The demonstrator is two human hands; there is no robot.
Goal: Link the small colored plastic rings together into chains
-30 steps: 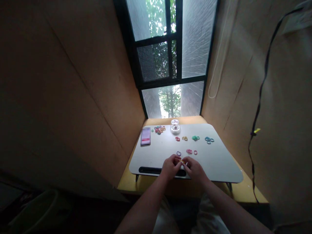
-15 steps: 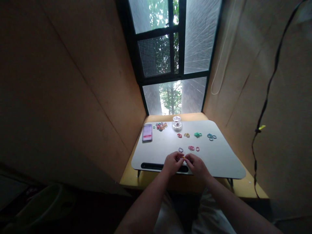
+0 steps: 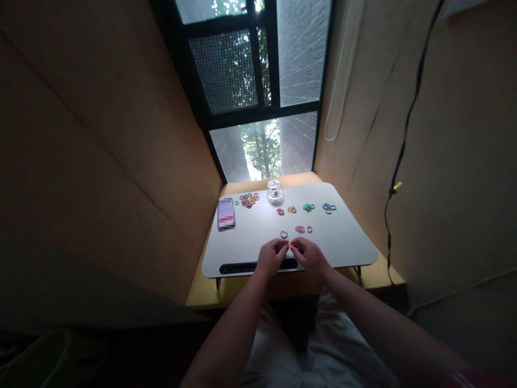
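Two bare hands meet at the near edge of a white, round-cornered lap table [image 3: 258, 234]. The left hand [image 3: 271, 255] and the right hand [image 3: 308, 254] pinch a small yellow piece [image 3: 290, 246] between their fingertips, the fingers of both closed on it; its exact shape is too small to tell. Just beyond the grip lies a purple ring-shaped band [image 3: 284, 234]. Beyond and to the right of the grip are a cluster of pink bands [image 3: 299, 229] and a single pink band [image 3: 309, 229] beside it. Farther out, a row runs from left to right: red bands [image 3: 280, 212], yellow-orange bands [image 3: 291, 209], green bands [image 3: 308, 207] and blue bands [image 3: 328, 207]. Behind the row stands a clear, round plastic container [image 3: 276, 195]. Far to the left of the grip are a mixed-colour pile of bands [image 3: 249, 200] and a flat rectangular device with a blurred screen [image 3: 226, 213]. A long black slot [image 3: 238, 268] runs along the near edge, partly behind the hands.
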